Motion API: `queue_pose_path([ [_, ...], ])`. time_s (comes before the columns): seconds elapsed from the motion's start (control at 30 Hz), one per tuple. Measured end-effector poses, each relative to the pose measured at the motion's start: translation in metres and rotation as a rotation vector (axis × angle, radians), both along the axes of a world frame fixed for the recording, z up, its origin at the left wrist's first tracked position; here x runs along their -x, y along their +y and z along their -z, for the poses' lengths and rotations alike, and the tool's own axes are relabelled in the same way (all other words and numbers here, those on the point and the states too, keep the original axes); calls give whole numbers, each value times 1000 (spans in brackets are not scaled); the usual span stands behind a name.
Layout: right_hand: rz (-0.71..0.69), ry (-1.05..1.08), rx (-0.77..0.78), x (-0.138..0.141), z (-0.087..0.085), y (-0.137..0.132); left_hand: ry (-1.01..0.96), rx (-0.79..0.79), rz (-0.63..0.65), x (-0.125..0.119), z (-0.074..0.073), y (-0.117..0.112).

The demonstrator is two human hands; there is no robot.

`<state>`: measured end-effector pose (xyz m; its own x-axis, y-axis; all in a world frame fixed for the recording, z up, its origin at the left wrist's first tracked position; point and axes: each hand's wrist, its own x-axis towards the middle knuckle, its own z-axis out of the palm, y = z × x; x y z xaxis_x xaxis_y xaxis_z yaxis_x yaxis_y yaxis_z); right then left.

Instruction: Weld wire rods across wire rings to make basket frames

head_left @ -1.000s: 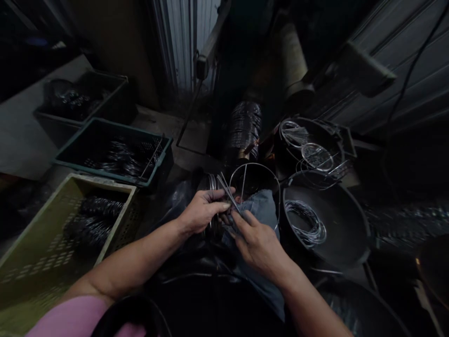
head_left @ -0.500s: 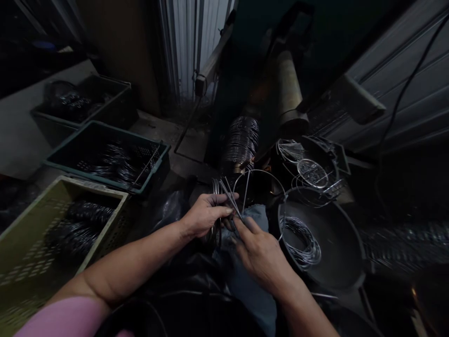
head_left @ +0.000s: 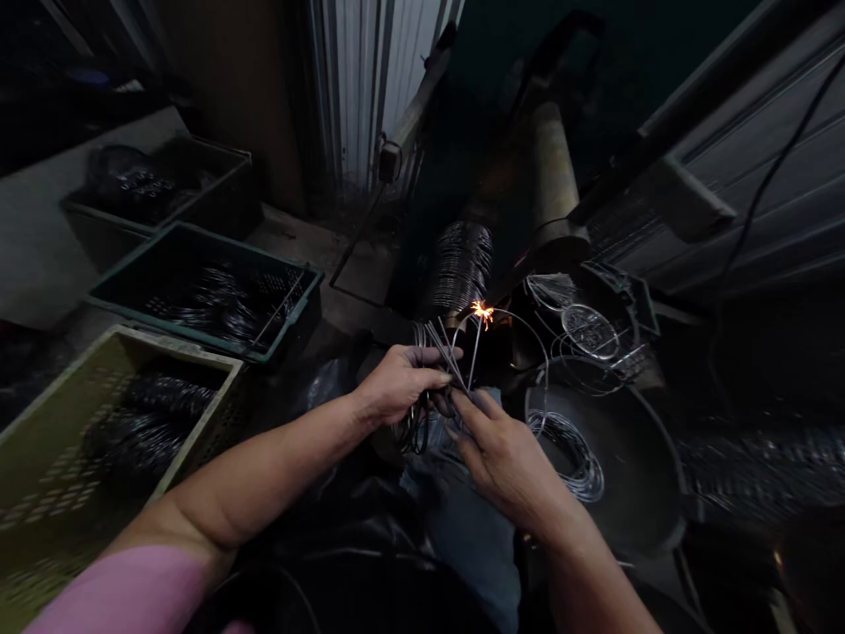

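My left hand is closed, with its thumb and fingers pinched around thin metal wires. Several wire rings hang under that hand. Close beside it, my right hand is closed on the lower ends of the wires; its fingertips are partly hidden. A large wire ring arcs up from the hands and over to the right. Bright sparks fly where the top of this ring and a straight wire meet the machine, just ahead of my fingers.
Behind the sparks, a stack of wire rings sits on the machine. A round dark basin at right holds a wire coil. Wire pieces lie beyond it. Left stand a yellow crate and a green crate, both holding wire parts.
Sparks have appeared at the wire ring's top, where there were none. Both hands have shifted slightly right and up in the view, still gripping the wires.
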<state>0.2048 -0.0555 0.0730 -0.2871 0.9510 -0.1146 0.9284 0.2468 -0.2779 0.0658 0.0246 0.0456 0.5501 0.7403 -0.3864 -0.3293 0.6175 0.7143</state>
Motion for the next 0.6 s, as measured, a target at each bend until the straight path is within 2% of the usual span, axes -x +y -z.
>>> queue_pose_path([
  [0.1, 0, 59, -53, 0, 4, -1, 9, -13, -9, 1, 0, 1],
  [0.2, -22, 116, -200, -1, 6, -8, 52, -34, -2, 3, 1, 2],
  [0.3, -84, 45, -316, -4, 0, -23, 65, -32, 8, 11, 3, 0],
  [0.43, -117, -80, -294, -11, -2, -39, 93, -9, -5, 31, 10, -7],
  [0.6, -124, -140, -228, -14, 14, -39, 147, -66, -25, 58, 18, -19],
])
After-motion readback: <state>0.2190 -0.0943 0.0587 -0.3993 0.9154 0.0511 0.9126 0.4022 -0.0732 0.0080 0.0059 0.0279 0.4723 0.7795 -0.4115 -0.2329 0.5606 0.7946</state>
